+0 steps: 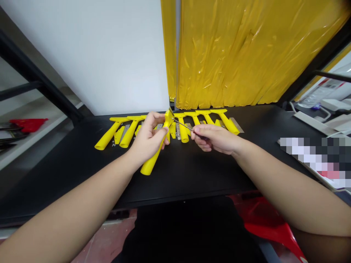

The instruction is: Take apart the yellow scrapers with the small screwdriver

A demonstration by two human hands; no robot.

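My left hand [153,135] is closed around a yellow plastic scraper [150,163], a tube handle with a flat head. The scraper is tilted, its head up and its round end toward me. My right hand [212,138] grips a screwdriver [183,124], whose thin metal shaft points left. The shaft's tip is at the scraper's head; whether it sits in a screw is too small to tell. Behind my hands lies a row of several more yellow scraper handles [108,136], with small yellow plates [118,136] and metal blades [236,125] among them.
Tiny screws [113,144] lie by the left handles on the black table [192,179]. A white panel [109,54] and yellow plastic sheeting [233,54] stand behind the table. Shelves flank it on both sides. A red bag [270,223] lies below the front edge, at the right.
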